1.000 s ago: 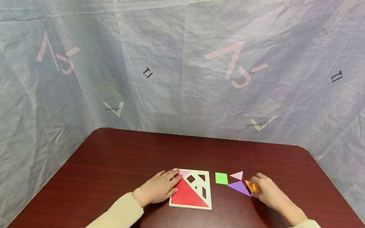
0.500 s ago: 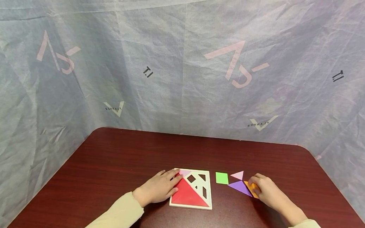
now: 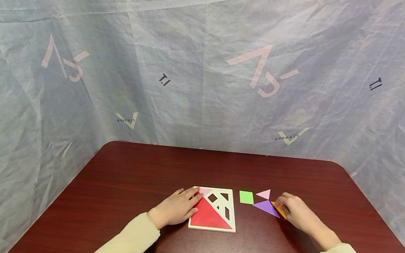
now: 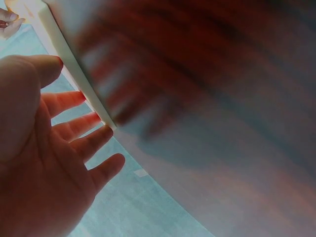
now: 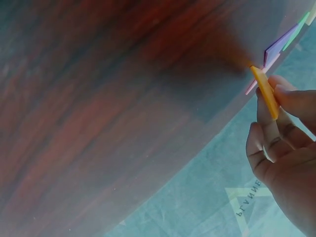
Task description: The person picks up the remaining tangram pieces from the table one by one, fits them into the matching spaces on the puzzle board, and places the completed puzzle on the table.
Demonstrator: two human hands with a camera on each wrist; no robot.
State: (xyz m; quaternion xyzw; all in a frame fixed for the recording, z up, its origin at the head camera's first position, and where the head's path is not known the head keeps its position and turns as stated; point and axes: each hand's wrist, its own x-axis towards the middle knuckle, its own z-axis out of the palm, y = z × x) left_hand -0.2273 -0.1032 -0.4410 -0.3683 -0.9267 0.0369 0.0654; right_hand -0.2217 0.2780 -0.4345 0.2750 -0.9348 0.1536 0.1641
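Note:
My left hand (image 3: 175, 208) rests on the left side of a white tangram board (image 3: 213, 229), fingers stretched out over its edge. Large red pieces (image 3: 208, 217) fill the board's lower left, and a pink piece (image 3: 205, 191) sits in its top left corner. Several dark cut-outs show in the white upper right part. On the right, my right hand (image 3: 297, 212) pinches an orange tangram piece (image 5: 265, 91) between thumb and fingers, holding it tilted with its lower end near the tabletop. A purple triangle (image 3: 266, 208) lies just left of the orange piece.
Between the board and my right hand lie a green square (image 3: 246, 197) and a light pink triangle (image 3: 264, 194). The dark red wooden table (image 3: 143, 165) runs back to a grey printed cloth (image 3: 197, 102) hanging behind and along both sides.
The orange piece first lay flatter against the purple triangle's side, then tipped up so less of its face shows. My left hand and the board stay in place.

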